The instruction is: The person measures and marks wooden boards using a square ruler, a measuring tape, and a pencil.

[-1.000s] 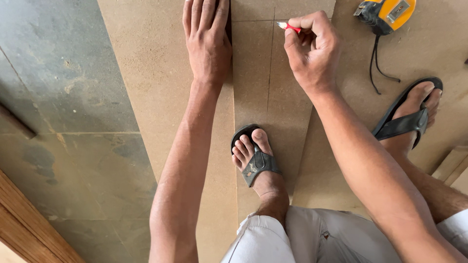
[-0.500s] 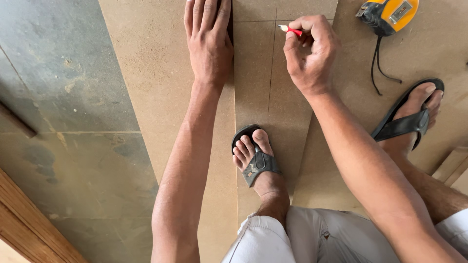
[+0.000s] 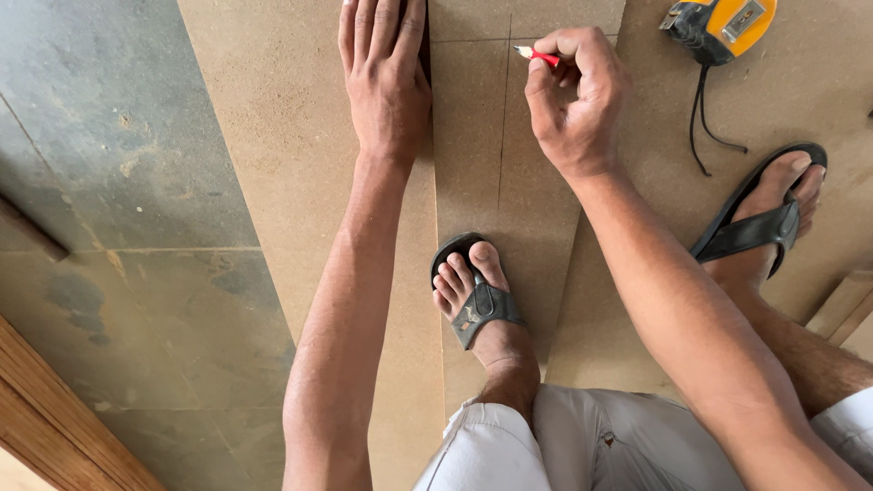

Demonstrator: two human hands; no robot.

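A red pencil (image 3: pixel 536 56), gripped in the closed right hand (image 3: pixel 575 105), lies nearly level, its tip pointing left toward the left hand (image 3: pixel 384 77), which presses flat, fingers together, on the fibreboard sheet (image 3: pixel 300 164); a yellow tape measure (image 3: pixel 723 25) sits right of the right hand.

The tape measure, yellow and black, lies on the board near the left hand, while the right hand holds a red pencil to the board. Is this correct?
Not quite. In the head view the tape measure lies near the right hand, not the left hand. The rest holds: it is yellow and black, and the right hand holds a red pencil to the board.
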